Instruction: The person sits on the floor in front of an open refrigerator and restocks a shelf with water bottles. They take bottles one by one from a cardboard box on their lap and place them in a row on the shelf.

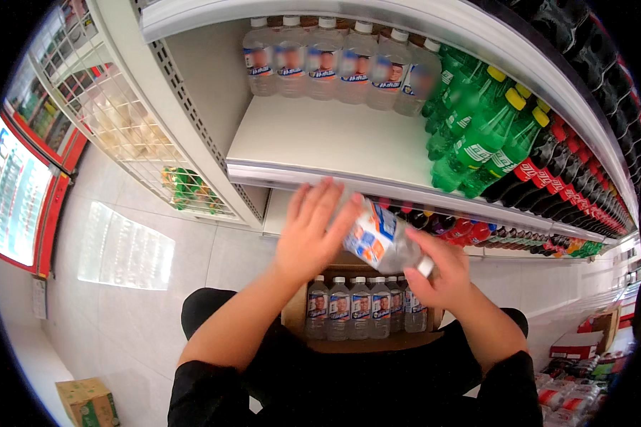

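Observation:
My right hand point(440, 272) grips a clear plastic bottle point(376, 235) near its white cap. The bottle is tilted, base toward the upper left, with a white, blue and orange label around it. Beside its base, my left hand point(312, 229) is spread with fingers extended; whether it touches the bottle is unclear. Below the hands, a cardboard box point(374, 344) between my knees holds several similar upright bottles point(360, 309). In front, a row of matching bottles point(323, 61) stands at the back of a white shelf point(326, 136).
Green soda bottles point(475, 141) with yellow caps stand right of the row, then dark cola bottles point(555, 184). A wire rack point(123, 117) and a red-framed fridge point(21, 197) are at left. A carton point(88, 403) sits on the floor. Wrapped packs point(571, 395) lie at lower right.

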{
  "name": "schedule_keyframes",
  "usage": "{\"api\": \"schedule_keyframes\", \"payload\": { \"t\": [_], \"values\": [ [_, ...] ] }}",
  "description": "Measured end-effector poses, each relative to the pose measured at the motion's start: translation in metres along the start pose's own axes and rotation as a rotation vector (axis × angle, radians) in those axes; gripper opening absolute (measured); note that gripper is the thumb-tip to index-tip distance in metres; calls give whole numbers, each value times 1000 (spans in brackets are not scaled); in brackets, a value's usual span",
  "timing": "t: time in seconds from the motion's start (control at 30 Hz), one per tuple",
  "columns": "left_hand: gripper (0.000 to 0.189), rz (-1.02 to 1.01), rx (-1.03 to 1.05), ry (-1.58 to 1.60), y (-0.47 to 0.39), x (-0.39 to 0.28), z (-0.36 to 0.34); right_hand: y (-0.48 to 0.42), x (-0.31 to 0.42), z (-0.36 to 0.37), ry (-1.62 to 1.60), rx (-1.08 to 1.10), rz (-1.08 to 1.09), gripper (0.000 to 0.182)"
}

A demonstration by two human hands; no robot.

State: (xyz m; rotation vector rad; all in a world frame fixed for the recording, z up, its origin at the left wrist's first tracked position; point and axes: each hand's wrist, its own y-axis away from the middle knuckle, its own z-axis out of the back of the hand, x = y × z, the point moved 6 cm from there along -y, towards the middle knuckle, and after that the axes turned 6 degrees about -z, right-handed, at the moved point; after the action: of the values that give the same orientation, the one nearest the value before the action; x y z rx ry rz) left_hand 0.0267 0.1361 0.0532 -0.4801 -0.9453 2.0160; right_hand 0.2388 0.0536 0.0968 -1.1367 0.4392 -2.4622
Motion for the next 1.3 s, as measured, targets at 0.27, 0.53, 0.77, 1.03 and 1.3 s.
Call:
{"api": "schedule_keyframes", "payload": {
  "t": [0.27,0.53,0.77,1.03,1.3],
  "values": [
    [88,344,-159,-124,-6,88,28,-135,43,-49,48,-181,185,45],
    [67,603,-172,107,1,146,25,-311,58,-91,333,12,165,42],
    [52,571,-190,117,18,158,26,-368,48,-132,428,5,121,65],
    [35,544,-179,140,19,146,42,-387,27,-142,442,-10,9,88],
    [26,491,-191,149,17,134,47,-406,15,-146,443,-28,1,95]
  ]
}}
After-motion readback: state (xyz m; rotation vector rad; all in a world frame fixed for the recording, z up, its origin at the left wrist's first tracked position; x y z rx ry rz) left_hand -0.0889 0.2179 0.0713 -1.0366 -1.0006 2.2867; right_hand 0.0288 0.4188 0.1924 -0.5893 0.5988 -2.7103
